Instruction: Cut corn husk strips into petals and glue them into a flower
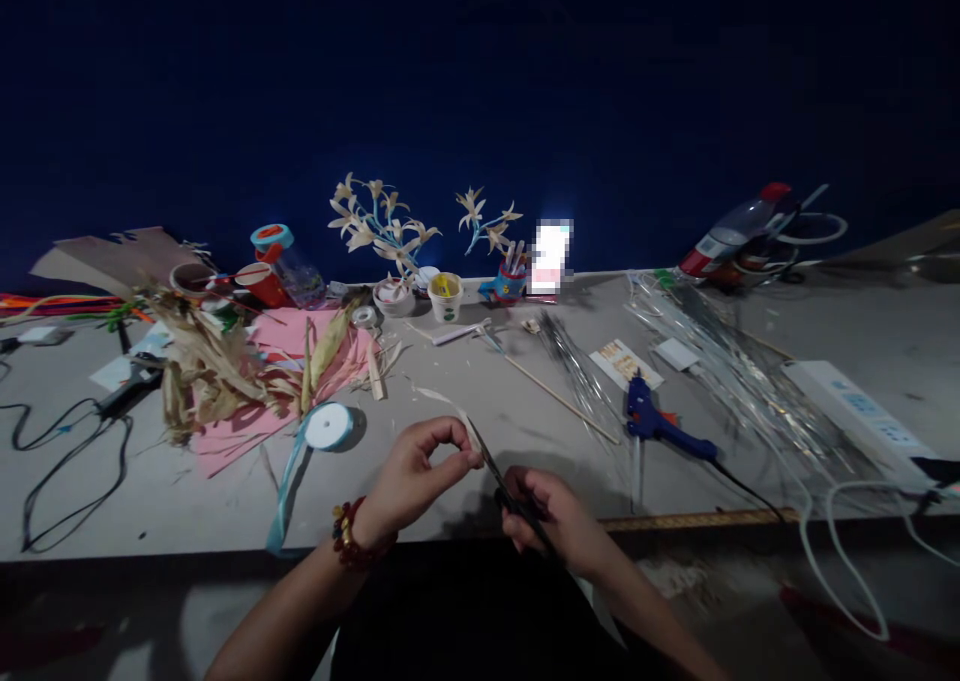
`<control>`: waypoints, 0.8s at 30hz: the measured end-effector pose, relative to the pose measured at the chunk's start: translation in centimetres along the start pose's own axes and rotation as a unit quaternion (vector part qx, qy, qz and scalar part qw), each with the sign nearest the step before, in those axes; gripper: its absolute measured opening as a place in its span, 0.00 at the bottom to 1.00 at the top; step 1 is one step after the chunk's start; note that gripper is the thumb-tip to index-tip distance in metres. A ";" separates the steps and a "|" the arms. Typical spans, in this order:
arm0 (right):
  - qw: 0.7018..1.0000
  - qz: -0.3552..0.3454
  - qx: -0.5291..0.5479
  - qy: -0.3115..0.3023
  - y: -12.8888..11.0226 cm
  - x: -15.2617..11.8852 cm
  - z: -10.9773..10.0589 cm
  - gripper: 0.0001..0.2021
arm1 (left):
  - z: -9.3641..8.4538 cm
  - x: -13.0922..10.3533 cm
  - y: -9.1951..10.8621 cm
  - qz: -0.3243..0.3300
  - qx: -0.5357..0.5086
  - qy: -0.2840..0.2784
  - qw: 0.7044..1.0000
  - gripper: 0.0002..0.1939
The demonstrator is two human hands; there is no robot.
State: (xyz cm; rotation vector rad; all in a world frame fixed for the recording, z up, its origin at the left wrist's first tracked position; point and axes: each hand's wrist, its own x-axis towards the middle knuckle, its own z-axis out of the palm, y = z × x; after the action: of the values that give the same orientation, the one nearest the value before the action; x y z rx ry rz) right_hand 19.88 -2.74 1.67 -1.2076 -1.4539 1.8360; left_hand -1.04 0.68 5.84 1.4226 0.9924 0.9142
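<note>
Above the worktop [202, 513], the left hand [424, 471] pinches a pale husk strip [470, 431]; the right hand [555, 516] grips scissors [493, 469], blades beside it. A clean cut likely calls for keeping the strip taut and the pinch clear of the blades.

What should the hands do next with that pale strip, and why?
Perhaps a small, careful snip with the scissors. The right hand holds them, the left hand pinches the pale strip, and the blades are right beside it, close to the left fingers. I can't tell whether the blades are open.
</note>
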 end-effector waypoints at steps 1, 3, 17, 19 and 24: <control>1.000 0.000 -0.001 0.002 0.0 0.0 0.0 0.30 | 0.0 0.0 0.0 -0.001 -0.001 -0.001 1.000 0.10; 1.000 -0.003 0.001 0.003 0.0 0.0 0.1 0.29 | 0.0 0.0 0.1 -0.002 -0.003 -0.004 1.000 0.10; 1.000 -0.002 -0.015 0.017 0.4 0.0 0.0 0.28 | -0.1 0.1 0.3 -0.010 -0.044 -0.010 0.999 0.11; 1.000 -0.001 -0.014 0.013 0.4 0.0 0.0 0.29 | -0.1 0.1 0.3 -0.011 -0.046 -0.014 0.999 0.12; 1.000 -0.006 -0.015 0.011 0.5 0.0 0.1 0.30 | -0.1 0.2 0.4 -0.011 -0.052 -0.016 0.998 0.13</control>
State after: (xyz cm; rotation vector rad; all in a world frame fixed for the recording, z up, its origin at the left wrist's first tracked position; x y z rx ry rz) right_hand 19.90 -2.93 1.17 -1.2280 -1.4775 1.7931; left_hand -1.05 0.84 6.26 1.3318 0.9214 0.9108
